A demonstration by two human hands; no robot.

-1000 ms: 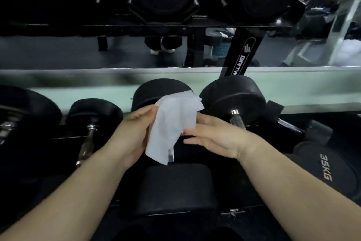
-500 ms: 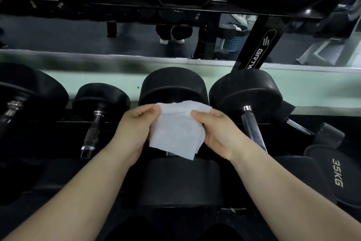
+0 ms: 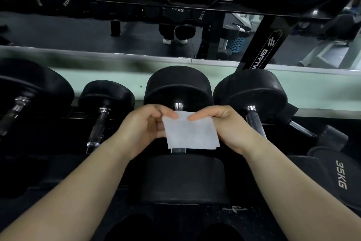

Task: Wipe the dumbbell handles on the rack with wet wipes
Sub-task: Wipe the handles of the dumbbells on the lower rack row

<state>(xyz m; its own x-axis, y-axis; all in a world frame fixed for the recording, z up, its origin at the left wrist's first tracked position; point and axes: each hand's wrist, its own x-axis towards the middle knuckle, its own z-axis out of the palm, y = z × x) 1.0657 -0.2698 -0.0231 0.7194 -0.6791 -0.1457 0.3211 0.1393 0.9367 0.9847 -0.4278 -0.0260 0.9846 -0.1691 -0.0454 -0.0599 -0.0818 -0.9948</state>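
Left hand (image 3: pixel 142 129) and right hand (image 3: pixel 228 127) each pinch a far corner of the wet wipe (image 3: pixel 190 133), fingers curled on it; wipe spread over middle dumbbell's handle (image 3: pixel 178 106) on rack.

The wipe (image 3: pixel 191 133) is thin white cloth, matt and faintly fibrous. The middle handle (image 3: pixel 178 106) is bright polished metal, with rough knurling at its near end. The middle dumbbell's far head (image 3: pixel 178 84) is black rubber, dull and matt. The right handle (image 3: pixel 256 123) is smooth, glossy chrome. The near right plate (image 3: pixel 340 172) is matt black with pale lettering. The far mirror (image 3: pixel 78 31) is glossy glass.
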